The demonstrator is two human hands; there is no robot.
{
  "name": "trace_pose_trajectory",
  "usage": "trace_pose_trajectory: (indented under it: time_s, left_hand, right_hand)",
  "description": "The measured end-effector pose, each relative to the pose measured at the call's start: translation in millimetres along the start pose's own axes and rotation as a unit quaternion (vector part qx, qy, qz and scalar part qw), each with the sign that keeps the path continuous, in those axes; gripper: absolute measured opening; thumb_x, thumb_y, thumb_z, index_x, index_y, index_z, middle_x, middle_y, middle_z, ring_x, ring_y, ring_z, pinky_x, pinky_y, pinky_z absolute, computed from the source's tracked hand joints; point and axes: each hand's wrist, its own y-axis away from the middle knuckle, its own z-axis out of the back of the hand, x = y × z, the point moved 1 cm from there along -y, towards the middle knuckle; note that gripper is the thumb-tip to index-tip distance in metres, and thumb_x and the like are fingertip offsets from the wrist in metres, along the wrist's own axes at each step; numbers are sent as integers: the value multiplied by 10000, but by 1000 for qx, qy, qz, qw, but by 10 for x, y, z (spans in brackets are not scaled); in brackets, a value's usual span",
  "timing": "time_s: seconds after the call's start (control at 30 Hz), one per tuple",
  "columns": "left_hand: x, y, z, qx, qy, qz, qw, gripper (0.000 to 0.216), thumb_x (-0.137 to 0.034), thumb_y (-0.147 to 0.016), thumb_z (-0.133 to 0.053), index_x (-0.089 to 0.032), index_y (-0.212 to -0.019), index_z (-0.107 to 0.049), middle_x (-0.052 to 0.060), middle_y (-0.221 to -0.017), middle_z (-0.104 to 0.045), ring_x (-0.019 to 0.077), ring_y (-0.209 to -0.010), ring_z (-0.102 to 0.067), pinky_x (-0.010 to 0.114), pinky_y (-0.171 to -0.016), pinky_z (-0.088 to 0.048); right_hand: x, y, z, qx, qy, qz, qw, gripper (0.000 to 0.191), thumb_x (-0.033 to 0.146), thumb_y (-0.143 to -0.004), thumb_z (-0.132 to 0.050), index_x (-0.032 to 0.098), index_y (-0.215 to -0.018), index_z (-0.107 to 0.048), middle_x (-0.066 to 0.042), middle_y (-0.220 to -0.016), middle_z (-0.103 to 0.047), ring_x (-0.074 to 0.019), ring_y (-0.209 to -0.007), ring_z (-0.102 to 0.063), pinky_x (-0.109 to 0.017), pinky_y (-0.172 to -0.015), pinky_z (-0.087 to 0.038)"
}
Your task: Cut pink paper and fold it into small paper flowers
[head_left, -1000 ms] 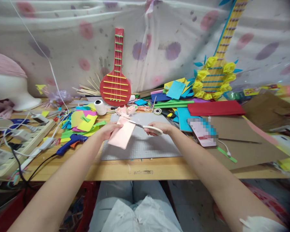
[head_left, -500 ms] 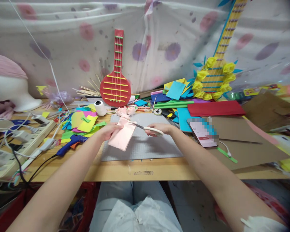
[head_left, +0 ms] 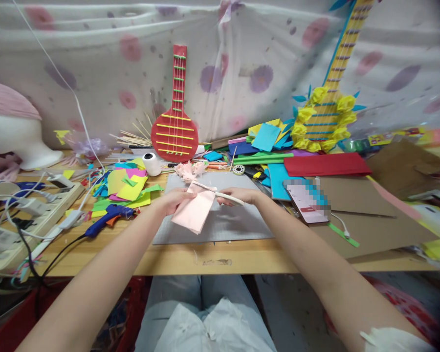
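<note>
My left hand is closed on the top left edge of a folded pale pink paper sheet, held tilted above the grey cutting mat. My right hand grips the white handles of a pair of scissors, whose blades point left and reach the paper's top edge. Both hands are close together over the mat's middle. A small pile of pink paper pieces lies on the mat's far edge, just behind the hands.
A blue glue gun and a heap of coloured paper scraps lie left of the mat. A power strip with cables is at far left. A phone rests on brown cardboard to the right. Paper guitars lean at the back.
Both hands have drawn closer together; the pink paper shifted slightly right and the scissors moved left onto its top edge.
</note>
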Motion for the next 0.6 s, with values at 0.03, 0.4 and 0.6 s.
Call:
trace_pose_trajectory:
  time_s: [0.03, 0.4, 0.6]
  left_hand:
    - [0, 0, -11, -4, 2, -1, 1000, 296, -206, -584, -726, -105, -850, -643, 120, -874, -697, 227, -748, -654, 325, -691, -501]
    - [-17, 35, -53, 8, 0, -8, 1000, 233, -177, -659, -659, -99, -876, -631, 115, -866, -697, 199, -708, -648, 297, -642, -507]
    - [-15, 55, -68, 15, 6, -2, 1000, 237, -193, -652, -675, -105, -868, -635, 112, -845, -700, 207, -700, -648, 302, -643, -502]
  right_hand:
    - [9, 6, -4, -2, 0, 0, 1000, 426, 497, -608, -658, 118, -791, -591, -3, -681, -534, -67, -583, -434, -187, -488, -327]
    - [-50, 48, -65, -58, -12, -3, 998, 530, 622, -621, -598, 108, -752, -584, 27, -544, -475, -45, -462, -380, -186, -430, -279]
    - [-93, 45, -90, -72, 21, 12, 997, 566, 689, -639, -524, 123, -630, -531, 35, -459, -453, -48, -413, -359, -194, -411, -263]
